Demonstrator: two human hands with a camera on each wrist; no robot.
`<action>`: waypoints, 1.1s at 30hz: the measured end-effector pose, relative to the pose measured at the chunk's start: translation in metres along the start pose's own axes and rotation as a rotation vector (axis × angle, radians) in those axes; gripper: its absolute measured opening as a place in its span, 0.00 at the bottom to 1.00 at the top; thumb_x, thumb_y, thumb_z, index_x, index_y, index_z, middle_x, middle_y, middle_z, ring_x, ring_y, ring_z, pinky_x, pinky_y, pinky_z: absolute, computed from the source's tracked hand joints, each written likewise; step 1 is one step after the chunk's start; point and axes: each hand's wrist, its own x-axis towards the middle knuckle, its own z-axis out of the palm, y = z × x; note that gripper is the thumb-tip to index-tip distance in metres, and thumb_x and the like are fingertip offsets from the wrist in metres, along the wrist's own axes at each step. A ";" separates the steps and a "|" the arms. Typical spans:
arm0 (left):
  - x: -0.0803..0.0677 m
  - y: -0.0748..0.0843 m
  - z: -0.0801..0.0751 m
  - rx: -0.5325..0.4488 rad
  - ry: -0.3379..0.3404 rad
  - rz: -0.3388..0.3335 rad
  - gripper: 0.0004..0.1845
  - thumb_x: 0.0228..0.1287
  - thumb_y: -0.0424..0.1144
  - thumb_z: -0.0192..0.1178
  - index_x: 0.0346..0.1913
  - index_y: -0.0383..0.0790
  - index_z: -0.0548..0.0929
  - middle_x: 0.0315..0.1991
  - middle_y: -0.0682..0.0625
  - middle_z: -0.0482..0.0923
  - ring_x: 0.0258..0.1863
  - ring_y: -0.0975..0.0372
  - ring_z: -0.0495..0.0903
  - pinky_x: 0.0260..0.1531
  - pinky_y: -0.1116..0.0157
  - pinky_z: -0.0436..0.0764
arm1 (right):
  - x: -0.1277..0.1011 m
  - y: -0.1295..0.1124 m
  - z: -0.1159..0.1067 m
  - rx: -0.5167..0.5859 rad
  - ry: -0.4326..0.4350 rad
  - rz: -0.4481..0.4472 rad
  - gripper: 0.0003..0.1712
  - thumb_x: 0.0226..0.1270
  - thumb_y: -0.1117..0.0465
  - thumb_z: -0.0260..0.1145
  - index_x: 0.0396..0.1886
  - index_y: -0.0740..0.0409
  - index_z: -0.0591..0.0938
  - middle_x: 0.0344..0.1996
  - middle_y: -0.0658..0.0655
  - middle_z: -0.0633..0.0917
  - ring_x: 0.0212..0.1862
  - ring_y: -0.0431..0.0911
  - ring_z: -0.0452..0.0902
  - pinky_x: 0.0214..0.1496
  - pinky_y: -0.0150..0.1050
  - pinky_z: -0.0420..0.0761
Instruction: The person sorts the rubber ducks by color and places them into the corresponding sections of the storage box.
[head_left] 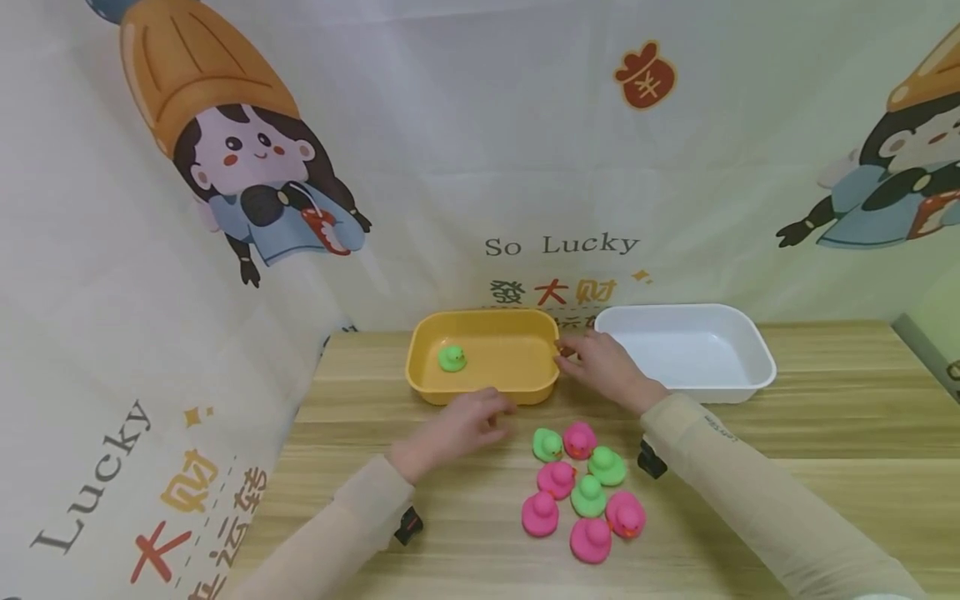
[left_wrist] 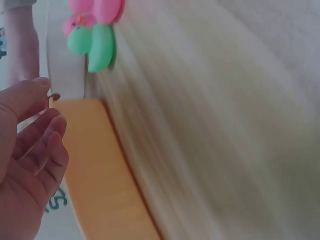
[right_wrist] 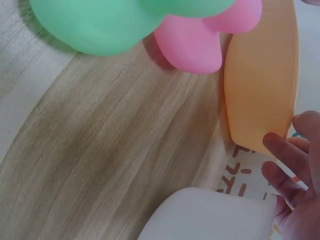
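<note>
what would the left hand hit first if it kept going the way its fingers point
Most likely the near wall of the yellow tray: the left hand sits just short of it, fingers aimed up and right toward the rim. Whether they already touch is unclear.

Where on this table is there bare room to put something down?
Bare wood lies right of the duck cluster, in front of the white tray, and left of the yellow tray. It is crowded between the left hand, right hand and ducks.
</note>
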 end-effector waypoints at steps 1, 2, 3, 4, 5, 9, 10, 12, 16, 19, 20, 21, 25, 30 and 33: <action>0.001 0.001 0.003 -0.011 -0.010 -0.002 0.15 0.68 0.31 0.68 0.55 0.31 0.84 0.46 0.42 0.85 0.39 0.57 0.80 0.43 0.66 0.82 | 0.000 0.000 0.000 -0.003 0.000 -0.002 0.15 0.74 0.60 0.68 0.53 0.65 0.86 0.43 0.61 0.91 0.47 0.58 0.85 0.54 0.55 0.82; 0.001 0.001 0.006 -0.019 -0.024 -0.009 0.15 0.69 0.32 0.68 0.56 0.32 0.84 0.47 0.42 0.85 0.40 0.57 0.81 0.44 0.66 0.83 | 0.000 0.000 -0.001 -0.003 -0.001 -0.001 0.15 0.74 0.60 0.68 0.53 0.65 0.86 0.43 0.61 0.91 0.47 0.58 0.85 0.54 0.55 0.82; 0.001 0.002 0.009 -0.029 -0.039 -0.021 0.15 0.70 0.33 0.68 0.57 0.33 0.84 0.48 0.43 0.85 0.41 0.58 0.81 0.46 0.66 0.83 | 0.000 0.000 -0.001 -0.001 -0.002 -0.001 0.15 0.74 0.60 0.68 0.53 0.65 0.86 0.43 0.61 0.91 0.47 0.58 0.85 0.54 0.55 0.82; 0.002 0.002 0.012 -0.038 -0.053 -0.031 0.15 0.71 0.34 0.67 0.58 0.34 0.84 0.50 0.44 0.84 0.43 0.58 0.81 0.47 0.66 0.83 | 0.000 -0.001 -0.001 -0.002 -0.003 -0.001 0.15 0.74 0.60 0.68 0.53 0.65 0.86 0.43 0.61 0.91 0.47 0.58 0.85 0.54 0.55 0.82; 0.002 0.003 0.015 -0.046 -0.065 -0.043 0.15 0.71 0.35 0.67 0.58 0.35 0.84 0.50 0.44 0.84 0.44 0.59 0.81 0.48 0.65 0.83 | 0.000 -0.001 -0.001 -0.002 -0.003 0.000 0.15 0.74 0.59 0.68 0.53 0.65 0.86 0.43 0.61 0.91 0.47 0.58 0.85 0.54 0.55 0.82; 0.004 0.006 0.025 -0.067 -0.082 -0.047 0.15 0.72 0.36 0.66 0.58 0.37 0.84 0.52 0.46 0.84 0.48 0.59 0.82 0.53 0.65 0.82 | 0.000 -0.001 -0.002 0.000 -0.004 0.005 0.15 0.74 0.59 0.68 0.53 0.64 0.86 0.44 0.61 0.91 0.47 0.58 0.85 0.55 0.55 0.82; 0.005 0.007 0.027 -0.067 -0.083 -0.041 0.15 0.72 0.37 0.66 0.58 0.38 0.84 0.53 0.46 0.84 0.50 0.59 0.82 0.54 0.65 0.81 | 0.000 -0.002 -0.002 -0.002 -0.004 0.005 0.15 0.74 0.59 0.68 0.54 0.65 0.86 0.44 0.61 0.91 0.48 0.58 0.85 0.55 0.55 0.82; 0.006 0.008 0.031 -0.071 -0.083 -0.033 0.16 0.72 0.37 0.66 0.59 0.38 0.84 0.54 0.47 0.84 0.52 0.58 0.82 0.57 0.65 0.81 | 0.000 -0.002 -0.003 -0.003 -0.004 0.003 0.16 0.74 0.59 0.68 0.54 0.65 0.86 0.44 0.61 0.91 0.48 0.58 0.85 0.55 0.55 0.82; 0.008 0.011 0.038 -0.070 -0.081 -0.039 0.17 0.72 0.38 0.67 0.60 0.38 0.83 0.57 0.47 0.83 0.56 0.59 0.82 0.60 0.65 0.79 | -0.001 -0.004 -0.003 0.005 -0.006 0.005 0.16 0.74 0.60 0.68 0.54 0.65 0.86 0.44 0.61 0.91 0.48 0.58 0.85 0.55 0.55 0.82; 0.008 0.013 0.041 -0.072 -0.074 -0.052 0.18 0.72 0.39 0.67 0.61 0.39 0.83 0.57 0.48 0.83 0.56 0.59 0.81 0.60 0.65 0.79 | -0.002 -0.004 -0.003 0.008 -0.007 0.008 0.16 0.74 0.60 0.68 0.55 0.66 0.86 0.44 0.62 0.91 0.48 0.58 0.85 0.55 0.55 0.82; 0.008 0.014 0.042 -0.072 -0.071 -0.055 0.19 0.72 0.39 0.67 0.62 0.39 0.83 0.57 0.48 0.82 0.56 0.59 0.81 0.60 0.66 0.79 | -0.002 -0.004 -0.003 0.006 -0.005 0.007 0.16 0.74 0.60 0.68 0.55 0.66 0.86 0.44 0.61 0.91 0.48 0.58 0.85 0.55 0.55 0.82; 0.009 0.014 0.043 -0.072 -0.069 -0.058 0.19 0.72 0.39 0.67 0.62 0.39 0.83 0.57 0.48 0.82 0.55 0.59 0.81 0.59 0.66 0.79 | -0.002 -0.003 -0.002 0.004 -0.004 0.005 0.16 0.74 0.60 0.68 0.55 0.66 0.86 0.44 0.61 0.91 0.48 0.58 0.85 0.55 0.55 0.82; 0.009 0.016 0.045 -0.087 -0.062 -0.065 0.19 0.72 0.38 0.67 0.62 0.40 0.83 0.57 0.48 0.81 0.54 0.59 0.81 0.58 0.67 0.80 | -0.002 -0.003 -0.001 0.000 -0.004 0.006 0.16 0.75 0.60 0.67 0.55 0.66 0.86 0.44 0.61 0.91 0.49 0.58 0.85 0.56 0.55 0.82; 0.011 0.019 0.046 -0.096 -0.071 -0.085 0.20 0.72 0.38 0.67 0.64 0.41 0.82 0.60 0.48 0.80 0.57 0.60 0.81 0.60 0.67 0.79 | -0.002 -0.003 -0.002 -0.003 -0.010 0.017 0.17 0.75 0.59 0.68 0.56 0.66 0.85 0.45 0.61 0.91 0.49 0.58 0.85 0.56 0.55 0.82; 0.012 0.021 0.046 -0.094 -0.079 -0.093 0.20 0.73 0.37 0.67 0.64 0.41 0.82 0.61 0.48 0.80 0.58 0.60 0.80 0.62 0.67 0.78 | -0.001 -0.003 -0.002 -0.005 -0.006 0.016 0.17 0.75 0.59 0.68 0.56 0.66 0.85 0.45 0.61 0.91 0.49 0.59 0.85 0.56 0.55 0.82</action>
